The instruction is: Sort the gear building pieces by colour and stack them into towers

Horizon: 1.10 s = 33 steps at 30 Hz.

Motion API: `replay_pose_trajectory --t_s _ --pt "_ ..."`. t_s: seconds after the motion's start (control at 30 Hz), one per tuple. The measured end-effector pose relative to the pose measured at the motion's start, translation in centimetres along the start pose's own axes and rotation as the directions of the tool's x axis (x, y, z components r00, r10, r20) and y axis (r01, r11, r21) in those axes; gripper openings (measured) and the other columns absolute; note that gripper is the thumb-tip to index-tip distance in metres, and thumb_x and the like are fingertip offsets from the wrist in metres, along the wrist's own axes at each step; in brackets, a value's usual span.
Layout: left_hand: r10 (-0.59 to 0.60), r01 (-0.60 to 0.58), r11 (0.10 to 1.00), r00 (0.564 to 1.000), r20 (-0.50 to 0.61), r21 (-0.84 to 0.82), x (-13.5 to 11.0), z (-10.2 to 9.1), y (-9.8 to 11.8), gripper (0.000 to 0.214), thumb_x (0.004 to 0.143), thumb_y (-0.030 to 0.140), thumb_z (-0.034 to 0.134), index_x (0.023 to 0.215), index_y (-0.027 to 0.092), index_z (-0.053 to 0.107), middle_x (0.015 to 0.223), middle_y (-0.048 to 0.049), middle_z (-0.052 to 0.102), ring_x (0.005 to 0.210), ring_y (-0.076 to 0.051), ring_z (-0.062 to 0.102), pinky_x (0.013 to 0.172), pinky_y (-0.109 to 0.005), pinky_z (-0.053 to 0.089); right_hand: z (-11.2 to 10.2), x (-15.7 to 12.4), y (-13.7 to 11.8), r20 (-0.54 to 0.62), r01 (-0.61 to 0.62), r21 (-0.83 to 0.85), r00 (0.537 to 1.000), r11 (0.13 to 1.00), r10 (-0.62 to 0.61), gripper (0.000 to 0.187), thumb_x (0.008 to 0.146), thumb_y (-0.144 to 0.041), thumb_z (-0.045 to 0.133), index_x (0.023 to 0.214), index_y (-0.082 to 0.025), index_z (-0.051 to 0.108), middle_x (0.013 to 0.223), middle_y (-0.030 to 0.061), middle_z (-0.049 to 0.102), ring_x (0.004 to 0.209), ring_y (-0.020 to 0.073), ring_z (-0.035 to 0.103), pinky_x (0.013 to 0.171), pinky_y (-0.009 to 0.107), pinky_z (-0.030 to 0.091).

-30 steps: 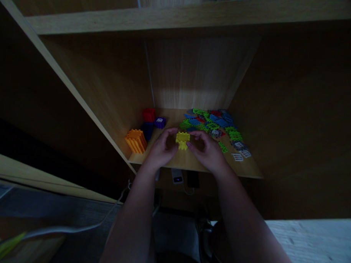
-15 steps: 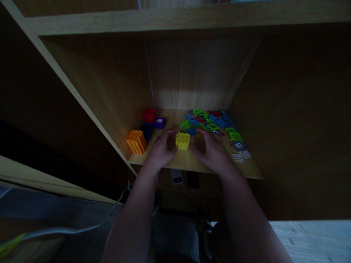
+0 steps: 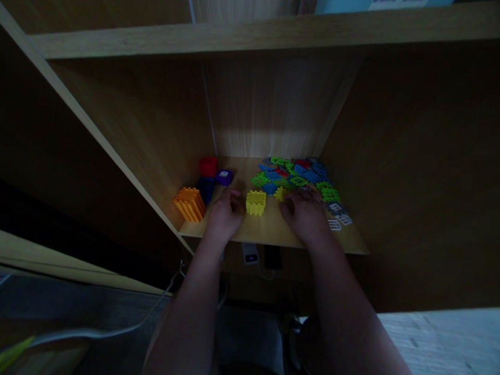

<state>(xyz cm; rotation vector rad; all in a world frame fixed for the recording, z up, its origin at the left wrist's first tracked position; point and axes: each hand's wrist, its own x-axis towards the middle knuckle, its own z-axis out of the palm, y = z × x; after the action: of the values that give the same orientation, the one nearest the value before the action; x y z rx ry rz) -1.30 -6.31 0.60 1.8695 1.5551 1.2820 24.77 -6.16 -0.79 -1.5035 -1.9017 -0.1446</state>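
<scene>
A yellow block (image 3: 256,203) built of notched, interlocking tiles stands upright on the shelf between my hands. To its left, my left hand (image 3: 224,215) is loosely curled, thumb and fingers apart, holding nothing and just clear of the block. On the other side, my right hand (image 3: 305,212) is closed at the edge of a small yellow notched tile (image 3: 280,194); its fingertips are partly hidden. Just behind that tile spreads a pile of loose blue, green and red tiles (image 3: 296,172).
An orange tile block (image 3: 189,204) stands at the shelf's left front, with dark blue (image 3: 206,189), red (image 3: 208,166) and purple (image 3: 224,177) blocks behind. White grid pieces (image 3: 334,225) lie at right. Side walls and an upper shelf edge (image 3: 247,39) enclose the space.
My right hand has moved from beside the yellow block to the yellow tile and closed there. My left hand has drawn slightly away from the block, its fingers curling in.
</scene>
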Motion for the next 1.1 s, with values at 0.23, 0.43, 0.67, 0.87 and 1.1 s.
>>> replay_pose_trajectory --t_s 0.23,0.43,0.67,0.87,1.1 --pt "0.020 -0.020 1.000 1.000 -0.005 -0.001 0.0 0.0 -0.1 0.034 0.085 0.011 0.064 0.116 0.026 0.065 0.084 -0.0009 0.078 0.076 -0.025 0.076 0.076 -0.039 0.059 0.1 0.3 0.3 0.024 -0.029 0.014 0.999 0.999 0.029 0.014 0.095 -0.034 0.071 0.102 -0.024 0.078 0.111 0.0147 0.078 0.115 0.0371 0.067 0.116 0.063 0.046" --pt "0.057 -0.057 0.998 0.998 0.007 -0.042 0.0 0.1 -0.4 0.035 0.085 0.010 0.062 0.116 0.027 0.065 0.082 0.0003 0.079 0.078 -0.025 0.077 0.080 -0.041 0.060 -0.5 0.5 -0.4 -0.015 -0.034 0.062 0.999 0.997 0.035 0.016 0.096 -0.036 0.071 0.105 -0.023 0.076 0.108 0.0148 0.079 0.114 0.0381 0.068 0.113 0.062 0.050" --pt "0.032 -0.042 0.997 0.989 -0.144 -0.067 -0.1 -0.5 0.1 0.023 0.094 0.017 0.063 0.115 0.025 0.066 0.097 -0.0016 0.076 0.088 -0.021 0.074 0.083 -0.036 0.058 -2.8 1.1 -1.9 -0.005 -0.166 0.514 0.980 0.842 0.197 0.028 0.095 -0.053 0.076 0.105 -0.027 0.071 0.105 0.0079 0.079 0.098 0.0300 0.075 0.095 0.050 0.060" --pt "0.308 -0.339 0.927 0.932 -0.192 -0.159 -0.9 -1.0 1.1 0.027 0.104 0.025 0.065 0.132 0.028 0.068 0.105 -0.0020 0.072 0.099 -0.018 0.070 0.095 -0.034 0.057 -3.7 1.2 -3.9 0.111 -0.182 0.755 0.982 0.630 0.150 0.037 0.090 -0.061 0.083 0.096 -0.027 0.070 0.100 0.0047 0.077 0.096 0.0258 0.074 0.091 0.044 0.063" --pt "0.364 -0.384 0.915 0.918 -0.155 -0.124 -1.2 -1.3 1.8 0.028 0.104 0.037 0.073 0.132 0.030 0.074 0.105 -0.0038 0.073 0.100 -0.021 0.069 0.096 -0.039 0.059 -4.8 0.8 -6.5 0.219 -0.191 0.793 0.975 0.578 0.021 0.035 0.089 -0.057 0.086 0.102 -0.028 0.071 0.104 0.0043 0.078 0.098 0.0248 0.074 0.091 0.043 0.064"
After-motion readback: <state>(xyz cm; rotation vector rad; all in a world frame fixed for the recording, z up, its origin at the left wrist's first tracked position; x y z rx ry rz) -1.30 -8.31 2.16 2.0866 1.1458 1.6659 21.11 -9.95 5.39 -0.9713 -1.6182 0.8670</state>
